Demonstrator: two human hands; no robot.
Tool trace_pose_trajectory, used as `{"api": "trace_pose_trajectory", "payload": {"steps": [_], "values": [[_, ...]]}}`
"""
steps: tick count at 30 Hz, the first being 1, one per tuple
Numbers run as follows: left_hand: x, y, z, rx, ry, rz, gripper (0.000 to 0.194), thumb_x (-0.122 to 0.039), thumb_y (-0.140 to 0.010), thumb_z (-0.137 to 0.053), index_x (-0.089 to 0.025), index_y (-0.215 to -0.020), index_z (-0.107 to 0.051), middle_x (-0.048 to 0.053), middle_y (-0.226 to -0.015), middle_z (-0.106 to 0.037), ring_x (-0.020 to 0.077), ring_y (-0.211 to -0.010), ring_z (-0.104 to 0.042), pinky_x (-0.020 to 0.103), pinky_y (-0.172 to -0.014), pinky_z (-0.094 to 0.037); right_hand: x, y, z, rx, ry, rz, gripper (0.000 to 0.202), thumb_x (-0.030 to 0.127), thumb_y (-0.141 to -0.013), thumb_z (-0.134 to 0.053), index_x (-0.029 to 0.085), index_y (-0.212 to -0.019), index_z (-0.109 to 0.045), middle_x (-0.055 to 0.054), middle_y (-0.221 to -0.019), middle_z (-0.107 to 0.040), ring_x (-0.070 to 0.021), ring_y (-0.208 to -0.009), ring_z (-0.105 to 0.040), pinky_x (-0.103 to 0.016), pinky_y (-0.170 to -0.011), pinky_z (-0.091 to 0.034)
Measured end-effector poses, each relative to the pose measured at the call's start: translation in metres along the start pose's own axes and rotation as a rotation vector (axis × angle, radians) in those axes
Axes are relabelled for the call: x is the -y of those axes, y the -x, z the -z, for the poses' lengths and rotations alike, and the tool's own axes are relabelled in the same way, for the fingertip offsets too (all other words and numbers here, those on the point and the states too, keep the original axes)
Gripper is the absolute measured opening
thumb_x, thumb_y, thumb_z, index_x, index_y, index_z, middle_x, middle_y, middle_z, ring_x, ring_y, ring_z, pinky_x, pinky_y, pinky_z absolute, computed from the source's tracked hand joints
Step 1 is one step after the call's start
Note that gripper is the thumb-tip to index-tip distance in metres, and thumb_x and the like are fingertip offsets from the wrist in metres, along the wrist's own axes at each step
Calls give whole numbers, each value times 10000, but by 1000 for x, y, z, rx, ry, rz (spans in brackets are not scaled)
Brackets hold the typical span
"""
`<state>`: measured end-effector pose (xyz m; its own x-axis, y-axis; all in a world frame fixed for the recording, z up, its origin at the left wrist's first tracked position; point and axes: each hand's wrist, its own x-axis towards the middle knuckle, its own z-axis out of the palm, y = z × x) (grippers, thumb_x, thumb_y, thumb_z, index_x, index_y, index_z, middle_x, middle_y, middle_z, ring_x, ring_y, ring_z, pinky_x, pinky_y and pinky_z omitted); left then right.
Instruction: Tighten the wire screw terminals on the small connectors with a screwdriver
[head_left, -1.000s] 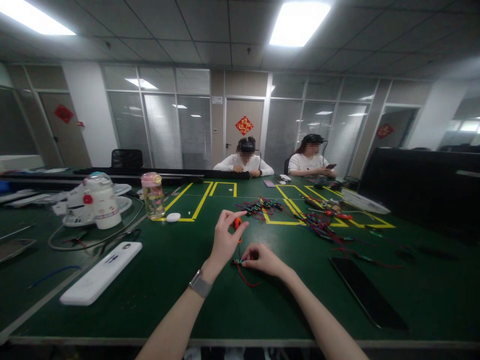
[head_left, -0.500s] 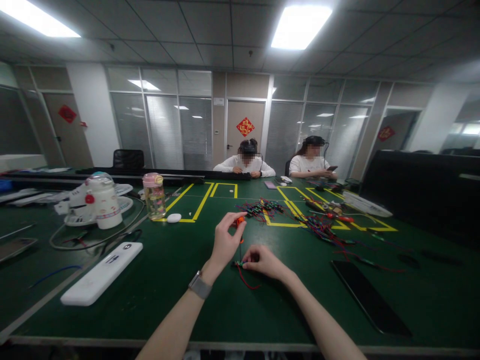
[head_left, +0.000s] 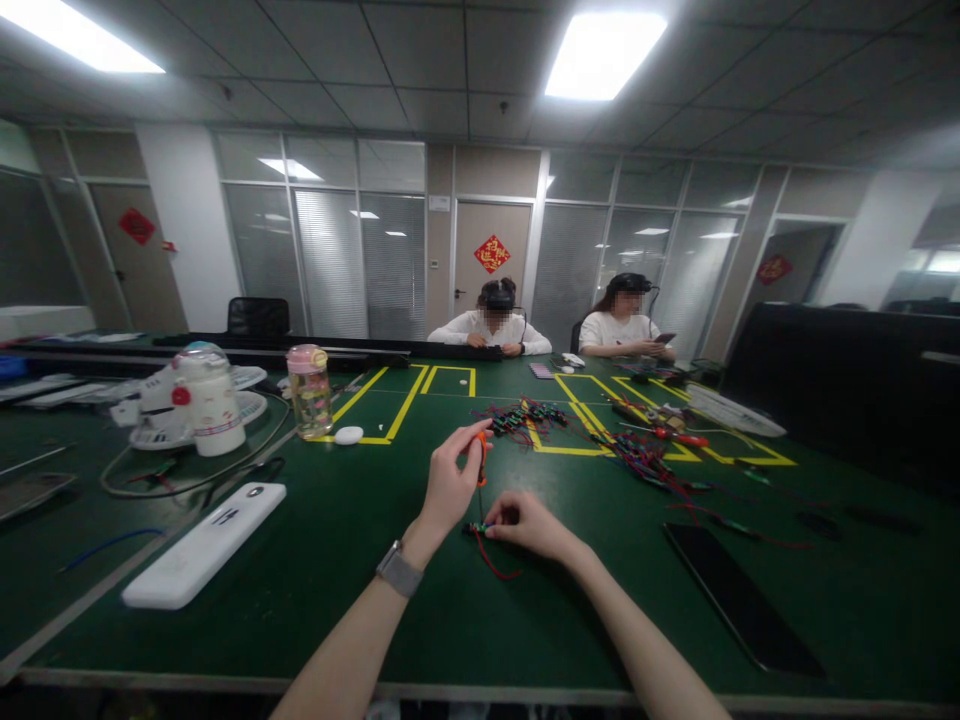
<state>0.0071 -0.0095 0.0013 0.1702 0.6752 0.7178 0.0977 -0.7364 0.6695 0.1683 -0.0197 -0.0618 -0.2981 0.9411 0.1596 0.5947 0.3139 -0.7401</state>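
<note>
Centrally in frame, the left hand (head_left: 451, 482) grips an orange-handled screwdriver (head_left: 482, 462). Just below, the right hand (head_left: 529, 524), fingers narrow, pinches a circuit board (head_left: 477, 528).

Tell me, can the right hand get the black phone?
Probably yes: I see nothing between the right hand and the black phone, though that hand would likely have to let go of the small green board first.

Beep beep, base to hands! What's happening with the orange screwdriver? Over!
Left hand: holding orange screwdriver, shaft down at small board. Right hand: pinching board's right end. Red wire on near side, not blocking shaft.
</note>
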Motion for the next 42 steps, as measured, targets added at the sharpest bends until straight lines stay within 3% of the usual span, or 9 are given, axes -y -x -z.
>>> {"api": "trace_pose_trajectory", "payload": {"steps": [7, 13, 17, 23, 28, 31, 34, 39, 42], "values": [[-2, 1, 1, -104, -167, -63, 191, -303, -870, -571, -223, -988, -698, 21, -833, -554, 140, -762, -563, 255, -720, -467, -4, 0, 0, -4, 0, 4, 130, 229, -680, -729, 140, -775, -724, -20, -688, -665, -128, -610, -546, -212, -553, -394], [2, -2, 2, -6, 2, -14, 335, -257, -946, -410, -215, -1225, -591, 77, -1161, -614, 178, -1036, -594, 311, -904, -465, -3, -1, 0, 6, -8, -5, 140, 220, -678, -728, 135, -789, -726, -21, -688, -663, -126, -605, -544, -212, -550, -392], [3, -2, 0, -10, 73, 18, 315, -268, -914, -484, -200, -1199, -600, 82, -1102, -641, 179, -952, -632, 300, -831, -505, -2, 0, 1, 12, -14, -2, 123, 208, -682, -720, 130, -778, -723, -22, -675, -662, -125, -597, -543, -212, -542, -385], [1, 0, -1, -112, -113, -45, 134, -282, -839, -617, -199, -919, -685, 27, -868, -560, 144, -801, -572, 258, -739, -478, -5, -1, 0, -3, -17, 13, 129, 201, -676, -723, 139, -789, -728, -18, -693, -662, -123, -613, -538, -207, -549, -385], [1, 0, -1, -35, -102, -41, 300, -261, -958, -383, -227, -1117, -635, 53, -1014, -573, 149, -898, -583, 285, -822, -472, -8, -2, -2, 2, -23, 16, 129, 207, -676, -724, 132, -781, -730, -19, -674, -657, -121, -595, -536, -211, -545, -386], [2, -1, -1, 17, -29, -34, 325, -240, -960, -370, -223, -1209, -578, 68, -1113, -597, 159, -951, -603, 289, -827, -486, -7, -2, -1, -1, -25, 10, 138, 212, -677, -726, 133, -789, -729, -21, -679, -660, -123, -598, -537, -213, -547, -387], [2, -1, -1, 10, -25, -27, 297, -248, -932, -447, -221, -1191, -589, 55, -1028, -621, 150, -868, -619, 275, -769, -499, -6, -2, -1, -10, -13, 10, 140, 210, -675, -729, 131, -791, -729, -21, -681, -659, -121, -599, -530, -211, -545, -382], [0, 0, 0, -90, -149, -71, 172, -264, -846, -600, -223, -993, -679, 12, -842, -554, 134, -763, -557, 251, -701, -469, -7, -2, -1, -4, -12, 13, 139, 211, -675, -729, 129, -787, -729, -17, -680, -656, -118, -596, -525, -206, -539, -376], [-1, 0, 0, -61, -139, -55, 221, -297, -889, -536, -224, -1048, -671, 22, -871, -558, 135, -780, -562, 256, -724, -475, -7, -2, -1, -2, -18, 20, 135, 215, -680, -726, 133, -787, -729, -14, -680, -655, -119, -594, -527, -210, -544, -382]]}}
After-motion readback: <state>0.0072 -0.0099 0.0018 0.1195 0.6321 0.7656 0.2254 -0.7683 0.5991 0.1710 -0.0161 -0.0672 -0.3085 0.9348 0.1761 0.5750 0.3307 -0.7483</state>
